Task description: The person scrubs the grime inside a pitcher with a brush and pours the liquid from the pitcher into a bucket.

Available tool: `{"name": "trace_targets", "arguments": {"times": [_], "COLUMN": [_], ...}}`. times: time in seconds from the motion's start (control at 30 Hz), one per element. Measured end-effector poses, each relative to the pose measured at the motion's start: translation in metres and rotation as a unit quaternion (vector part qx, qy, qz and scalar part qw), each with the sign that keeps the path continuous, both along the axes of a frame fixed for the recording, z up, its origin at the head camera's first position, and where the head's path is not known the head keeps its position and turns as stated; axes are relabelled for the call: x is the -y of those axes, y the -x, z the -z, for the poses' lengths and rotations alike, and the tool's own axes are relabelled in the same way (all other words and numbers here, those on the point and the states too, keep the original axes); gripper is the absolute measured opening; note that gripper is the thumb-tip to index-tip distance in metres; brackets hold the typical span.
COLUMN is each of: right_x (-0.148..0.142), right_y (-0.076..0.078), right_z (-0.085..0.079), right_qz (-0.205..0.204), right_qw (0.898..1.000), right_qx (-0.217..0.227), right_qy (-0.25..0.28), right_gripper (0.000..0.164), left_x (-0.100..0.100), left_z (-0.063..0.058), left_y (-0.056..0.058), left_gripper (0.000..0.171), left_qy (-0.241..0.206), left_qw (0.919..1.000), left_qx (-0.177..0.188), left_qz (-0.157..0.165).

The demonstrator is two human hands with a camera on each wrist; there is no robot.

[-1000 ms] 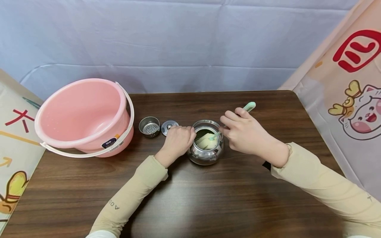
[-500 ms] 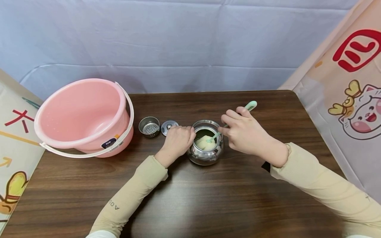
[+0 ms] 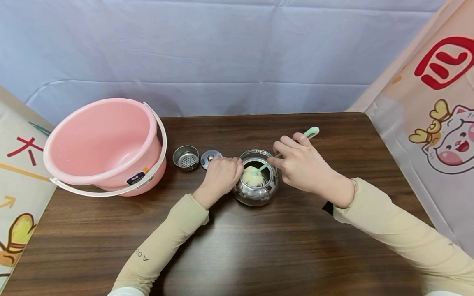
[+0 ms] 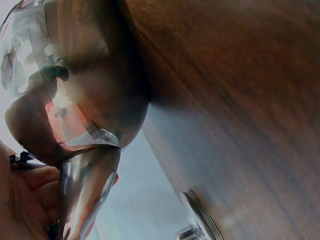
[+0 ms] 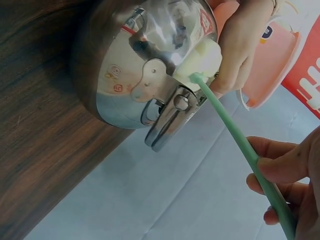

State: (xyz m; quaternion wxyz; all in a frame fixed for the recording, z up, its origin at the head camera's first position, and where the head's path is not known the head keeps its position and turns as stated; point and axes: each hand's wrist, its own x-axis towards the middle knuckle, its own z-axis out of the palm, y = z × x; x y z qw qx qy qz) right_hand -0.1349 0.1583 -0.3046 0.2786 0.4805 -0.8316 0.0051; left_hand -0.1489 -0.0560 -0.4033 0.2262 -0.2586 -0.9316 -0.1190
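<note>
A shiny round steel teapot (image 3: 255, 195) stands upright on the table with its mouth uncovered. My left hand (image 3: 221, 176) grips it at the left side, its fingers curled by the spout (image 4: 87, 192) in the left wrist view. A long green-handled sponge brush (image 5: 232, 127) slants into the mouth, and my right hand (image 3: 301, 166) pinches its handle between thumb and fingers. The pale yellow sponge head (image 3: 253, 176) sits in the opening against its left side. How deep it reaches inside is hidden.
Left of the teapot lie its round lid (image 3: 210, 158) and a perforated steel strainer (image 3: 186, 158). A large pink bucket (image 3: 152, 172) with a white handle stands at the table's left. Behind the brown wooden table (image 3: 259, 250) hangs a pale cloth (image 3: 222, 53).
The sponge head has moved left across the teapot's mouth and turned, with my right hand shifting slightly left. My left hand and the teapot have stayed in place.
</note>
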Motion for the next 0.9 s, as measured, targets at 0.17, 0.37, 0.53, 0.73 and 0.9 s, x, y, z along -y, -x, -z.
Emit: {"name": "trace_targets", "arguments": {"times": [0.17, 0.37, 0.53, 0.73, 0.9], "right_x": [-0.001, -0.001, -0.001, 0.000, 0.003], "right_y": [0.001, 0.002, 0.002, -0.001, -0.008], "right_z": [0.004, 0.007, 0.009, 0.013, 0.013], "right_qz": [-0.002, 0.005, 0.003, -0.005, -0.016], "right_qw": [1.000, 0.999, 0.998, 0.994, 0.988], "right_qx": [-0.010, -0.038, -0.059, -0.103, -0.150], "right_qy": [0.011, -0.003, -0.012, -0.019, -0.044], "right_gripper": [0.030, 0.032, 0.035, 0.033, 0.032], "left_x": [0.000, 0.000, 0.000, 0.000, 0.001], "left_z": [0.000, 0.000, 0.000, 0.000, -0.001], "left_y": [0.000, 0.000, 0.000, 0.000, 0.000], "left_gripper": [0.040, 0.039, 0.040, 0.038, 0.039], "left_qy": [0.002, 0.004, 0.007, 0.011, 0.009], "left_qw": [1.0000, 1.0000, 0.9999, 0.9998, 0.9998], "left_qx": [0.002, 0.007, 0.010, 0.014, 0.014], "left_qz": [0.001, 0.002, 0.000, 0.001, 0.005]}}
